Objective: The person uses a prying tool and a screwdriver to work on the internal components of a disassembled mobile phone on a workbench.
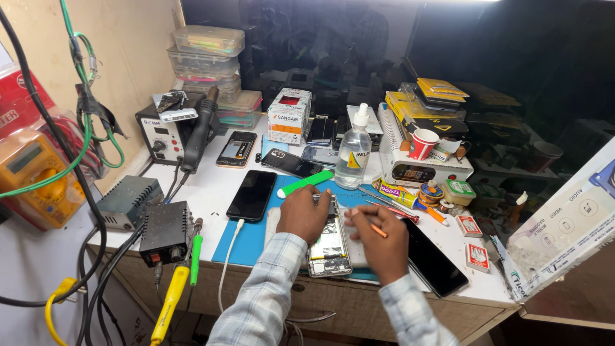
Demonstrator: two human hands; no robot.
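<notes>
Two hands (pixel 343 224), one opened phone (pixel 328 247)

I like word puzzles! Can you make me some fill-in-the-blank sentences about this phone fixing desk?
1. The left hand presses on an opened ____.
2. The right hand holds a thin ____ tool.
3. The mat under the phone is ____.
4. The clear bottle has a ____ cap.

Missing words: phone; orange; blue; white

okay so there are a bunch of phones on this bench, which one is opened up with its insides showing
The opened phone under the left hand, lying on the blue mat. Its back is off and its insides show; the black phone left of it is closed.
</notes>
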